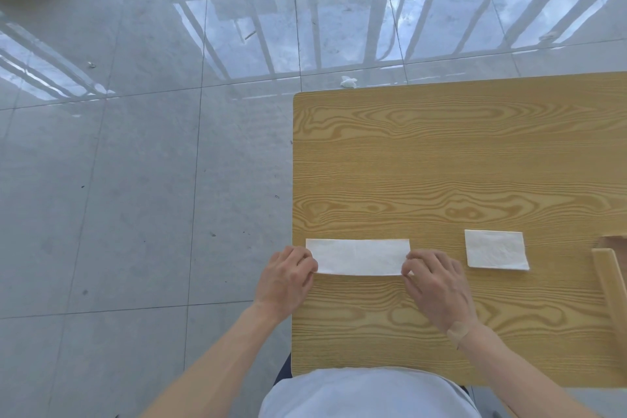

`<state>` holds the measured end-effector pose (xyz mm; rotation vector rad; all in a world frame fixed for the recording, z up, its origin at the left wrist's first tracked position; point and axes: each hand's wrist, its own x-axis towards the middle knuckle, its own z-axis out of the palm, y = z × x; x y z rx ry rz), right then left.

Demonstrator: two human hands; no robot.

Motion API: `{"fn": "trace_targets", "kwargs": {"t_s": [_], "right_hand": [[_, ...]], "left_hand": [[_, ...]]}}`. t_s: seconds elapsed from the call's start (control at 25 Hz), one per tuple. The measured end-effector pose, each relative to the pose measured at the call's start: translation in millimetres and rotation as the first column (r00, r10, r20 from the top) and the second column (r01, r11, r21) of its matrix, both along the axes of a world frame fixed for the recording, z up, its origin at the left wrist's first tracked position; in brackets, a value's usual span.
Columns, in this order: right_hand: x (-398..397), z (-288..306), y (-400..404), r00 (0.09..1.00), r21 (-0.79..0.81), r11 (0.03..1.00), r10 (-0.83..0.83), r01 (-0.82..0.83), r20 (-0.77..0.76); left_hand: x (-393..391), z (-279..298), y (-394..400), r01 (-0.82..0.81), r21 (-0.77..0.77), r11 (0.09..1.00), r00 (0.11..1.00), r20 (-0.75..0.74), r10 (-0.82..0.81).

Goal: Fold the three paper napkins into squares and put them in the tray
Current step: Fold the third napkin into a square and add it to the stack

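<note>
- A long white napkin strip (359, 256) lies flat near the front of the wooden counter (441, 153), close to its left edge.
- The left hand (286, 276) pinches the strip's left end, fingers (307, 261) curled on the paper.
- The right hand (434, 285) pinches the strip's right end the same way.
- A smaller folded napkin (496, 249) lies well apart to the right.
- The wooden tray (610, 285) pokes in at the right edge, just beside that folded napkin.
- A crumpled white scrap (348, 81) sits on the tiled floor (135, 180) behind the counter.
</note>
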<state>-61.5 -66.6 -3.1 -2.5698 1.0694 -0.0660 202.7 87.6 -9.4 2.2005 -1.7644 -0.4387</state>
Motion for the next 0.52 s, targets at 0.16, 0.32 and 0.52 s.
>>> {"fn": "trace_targets", "kwargs": {"t_s": [0.16,0.32,0.52], "right_hand": [[3.1,2.0,8.9,0.997,0.032,0.998,-0.050,0.052,-0.062],[19.5,-0.1,17.7,0.997,-0.030,0.998,0.056,-0.058,-0.052],[53.3,-12.1,29.4,0.970,0.002,0.994,0.111,-0.113,-0.217]], "left_hand": [[3.1,-2.4,2.8,0.027,0.028,0.999,0.999,0.021,-0.028],[-11.2,-0.3,-6.6,0.077,0.024,0.997,0.995,0.061,-0.079],[-50.1,-5.2,-33.8,0.097,0.160,0.982,0.986,0.120,-0.117]]}}
